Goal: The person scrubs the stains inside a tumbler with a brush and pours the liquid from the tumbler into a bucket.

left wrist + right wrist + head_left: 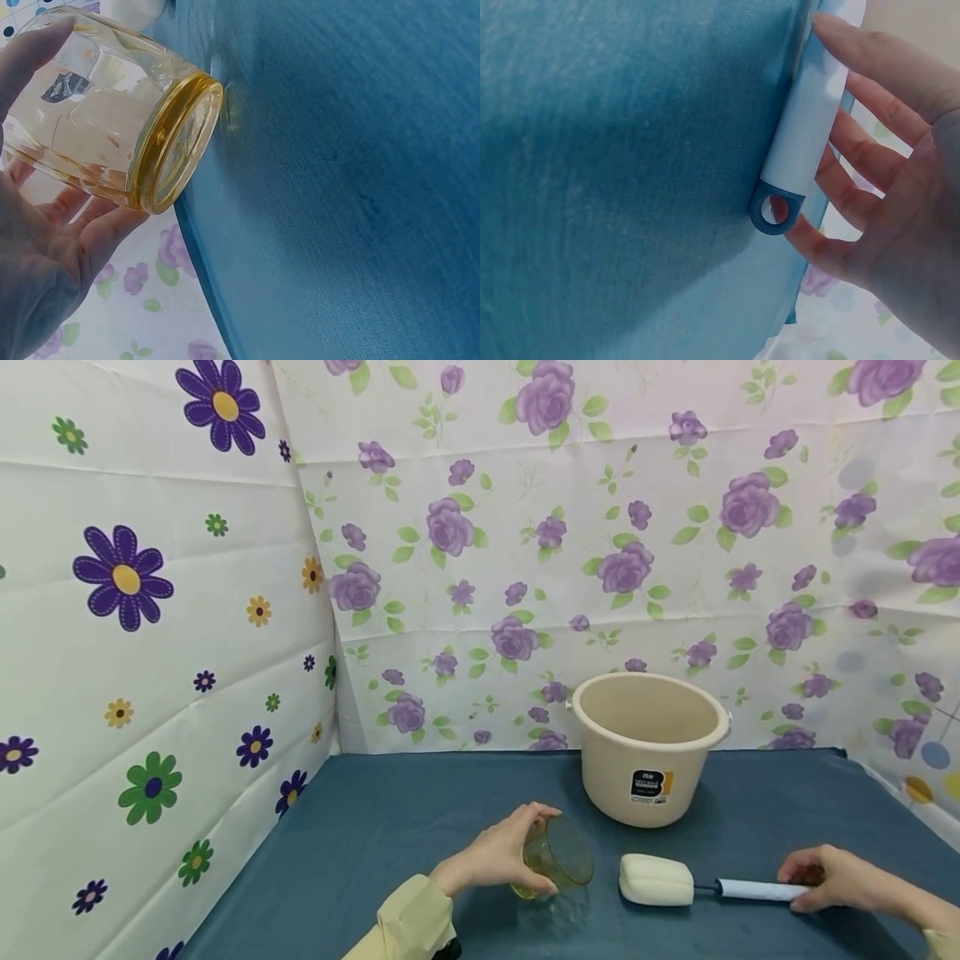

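Observation:
My left hand [498,856] grips a clear yellow-tinted drinking glass [557,853], thumb on one side and fingers on the other. The glass is tilted, its mouth toward the right; in the left wrist view its thick amber base [161,150] is close to the cloth, and I cannot tell if it touches. To the right lies a sponge cup brush with a cream sponge head [656,880] and a pale handle [757,890]. My right hand [840,881] holds the handle between thumb and fingers, near its dark hanging loop [778,211]. The brush lies along the cloth.
A beige bucket [648,777] with a label on its front stands behind the brush, near the back edge. Dark blue cloth [360,843] covers the table. Flower-patterned sheets [480,577] hang behind and at the left.

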Demonstrator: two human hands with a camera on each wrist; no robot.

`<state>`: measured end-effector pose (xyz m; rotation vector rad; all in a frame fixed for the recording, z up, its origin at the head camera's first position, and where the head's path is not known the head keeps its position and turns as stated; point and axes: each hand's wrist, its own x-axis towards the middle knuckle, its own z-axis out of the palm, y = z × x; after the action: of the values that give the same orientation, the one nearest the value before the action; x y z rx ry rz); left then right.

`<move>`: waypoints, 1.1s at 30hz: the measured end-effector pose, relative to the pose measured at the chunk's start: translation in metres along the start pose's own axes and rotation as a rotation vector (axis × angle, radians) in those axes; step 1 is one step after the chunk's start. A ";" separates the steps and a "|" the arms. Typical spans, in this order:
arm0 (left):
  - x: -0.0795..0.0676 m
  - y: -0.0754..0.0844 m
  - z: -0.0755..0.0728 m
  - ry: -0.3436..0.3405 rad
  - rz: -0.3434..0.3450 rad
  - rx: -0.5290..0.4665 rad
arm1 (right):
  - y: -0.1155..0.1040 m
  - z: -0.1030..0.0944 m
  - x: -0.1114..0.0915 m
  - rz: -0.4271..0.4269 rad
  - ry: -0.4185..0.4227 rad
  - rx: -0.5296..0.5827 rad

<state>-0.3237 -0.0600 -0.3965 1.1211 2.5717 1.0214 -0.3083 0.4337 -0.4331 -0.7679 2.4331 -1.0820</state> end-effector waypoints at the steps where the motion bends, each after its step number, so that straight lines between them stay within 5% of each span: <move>1: 0.000 0.000 0.000 0.001 0.001 -0.001 | -0.001 0.000 0.000 -0.001 -0.001 -0.001; 8: 0.000 0.001 0.000 0.007 0.003 0.006 | -0.012 -0.004 0.000 0.062 0.066 -0.102; 16: -0.001 -0.001 0.000 0.012 0.005 0.002 | -0.049 -0.010 0.006 0.215 0.351 -0.189; 24: -0.002 0.001 0.000 0.012 -0.006 -0.009 | -0.088 -0.021 0.023 0.185 0.631 -0.296; 33: -0.001 0.001 0.000 0.000 -0.015 -0.025 | -0.107 -0.037 0.040 0.109 0.698 -0.284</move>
<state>-0.3220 -0.0602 -0.3957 1.0941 2.5557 1.0475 -0.3243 0.3709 -0.3323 -0.3516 3.2208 -1.1054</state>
